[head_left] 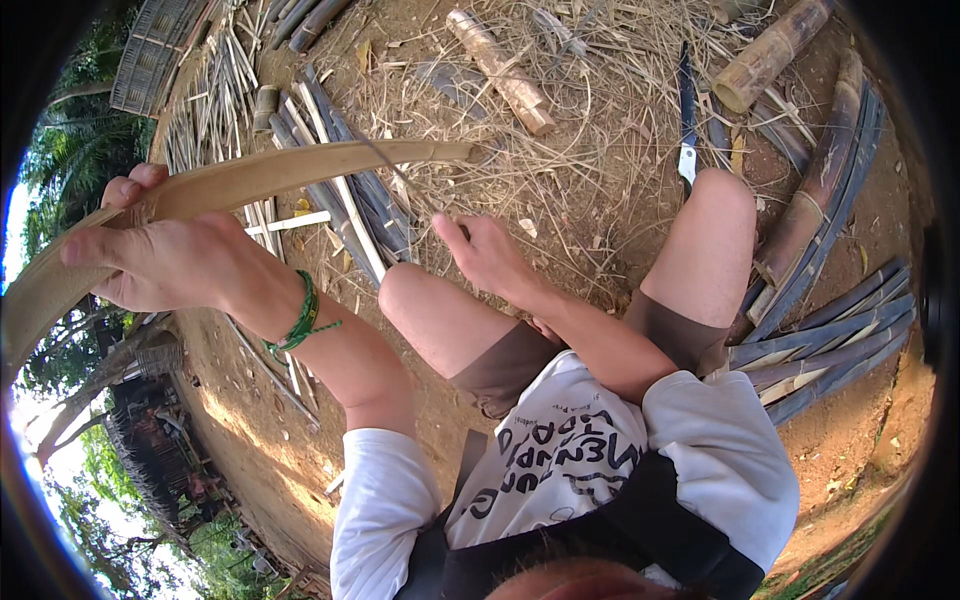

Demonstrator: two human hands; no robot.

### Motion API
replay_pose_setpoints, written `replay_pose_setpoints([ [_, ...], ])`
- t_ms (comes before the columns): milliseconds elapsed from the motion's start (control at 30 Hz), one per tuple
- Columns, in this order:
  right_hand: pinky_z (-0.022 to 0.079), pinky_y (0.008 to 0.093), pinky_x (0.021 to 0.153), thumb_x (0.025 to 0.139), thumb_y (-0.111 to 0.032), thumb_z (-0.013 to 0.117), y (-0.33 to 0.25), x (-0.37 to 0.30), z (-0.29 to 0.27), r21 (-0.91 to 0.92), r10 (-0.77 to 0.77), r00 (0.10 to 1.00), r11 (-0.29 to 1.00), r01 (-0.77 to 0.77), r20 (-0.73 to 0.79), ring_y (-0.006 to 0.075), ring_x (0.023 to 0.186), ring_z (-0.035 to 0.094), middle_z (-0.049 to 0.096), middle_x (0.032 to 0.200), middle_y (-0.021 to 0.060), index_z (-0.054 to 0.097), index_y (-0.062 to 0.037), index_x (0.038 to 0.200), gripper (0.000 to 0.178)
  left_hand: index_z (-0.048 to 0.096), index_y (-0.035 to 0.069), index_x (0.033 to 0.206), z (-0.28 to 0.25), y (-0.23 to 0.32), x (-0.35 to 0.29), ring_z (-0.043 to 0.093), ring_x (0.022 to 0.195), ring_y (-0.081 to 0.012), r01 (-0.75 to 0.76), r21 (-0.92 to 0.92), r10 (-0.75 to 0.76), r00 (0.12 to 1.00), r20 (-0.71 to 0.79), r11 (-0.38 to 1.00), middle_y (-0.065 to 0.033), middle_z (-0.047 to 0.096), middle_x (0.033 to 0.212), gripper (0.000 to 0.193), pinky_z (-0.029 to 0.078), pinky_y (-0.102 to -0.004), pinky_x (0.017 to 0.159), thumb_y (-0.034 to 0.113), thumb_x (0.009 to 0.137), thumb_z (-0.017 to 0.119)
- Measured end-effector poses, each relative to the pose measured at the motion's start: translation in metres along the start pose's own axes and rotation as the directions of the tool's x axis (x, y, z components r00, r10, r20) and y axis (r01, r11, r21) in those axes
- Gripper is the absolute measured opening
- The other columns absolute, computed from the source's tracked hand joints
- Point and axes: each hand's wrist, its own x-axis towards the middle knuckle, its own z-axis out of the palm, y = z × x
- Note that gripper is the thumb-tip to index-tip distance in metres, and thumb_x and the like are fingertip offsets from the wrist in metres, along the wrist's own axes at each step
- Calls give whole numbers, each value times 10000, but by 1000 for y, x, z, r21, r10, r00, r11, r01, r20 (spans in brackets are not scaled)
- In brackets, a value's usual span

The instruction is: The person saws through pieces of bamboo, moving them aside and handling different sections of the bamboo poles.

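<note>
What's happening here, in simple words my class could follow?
The person's left hand grips a long, pale strip, held up off the ground. The right hand holds a thin, dark tool, blurred; whether it touches the strip is unclear. Around them lie thin shavings, a short pale pole and dark slats.

From my remote post I see print on the white T-shirt: rows of thick black lettering across its front, with smaller, finer print nearer the hem. I find no other lettering that I can make out from here.
</note>
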Motion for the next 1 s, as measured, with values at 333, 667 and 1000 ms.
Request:
replay_pose_setpoints([
  [333, 388, 388, 510, 1054, -709, 326, 147, 41, -15, -137, 539, 842, 835, -532, 14, 149, 487, 446, 449, 540, -13, 519, -124, 615, 756, 450, 119, 1202, 9, 11, -1, 584, 579, -221, 0, 78, 3, 1000, -27, 997, -89, 572, 680, 646, 538, -310, 582, 645, 897, 669],
  [667, 327, 436, 467, 1056, -676, 386, 24, 5, 9, 79, -196, 977, 976, 203, -87, 183, 435, 397, 449, 529, 4, 523, -74, 563, 791, 446, 137, 1085, -42, -7, 17, 527, 595, -195, 183, -44, -178, 978, 105, 982, -33, 492, 683, 688, 524, -327, 627, 780, 856, 530],
  [1000, 323, 432, 464, 1036, -694, 410, 61, 13, 5, 7, 82, 996, 997, -82, 24, 174, 448, 422, 441, 489, 15, 533, -75, 554, 794, 469, 172, 1085, -51, -2, 11, 509, 546, -165, 184, -97, -172, 977, 123, 978, -18, 474, 635, 611, 490, -301, 576, 742, 878, 535],
])
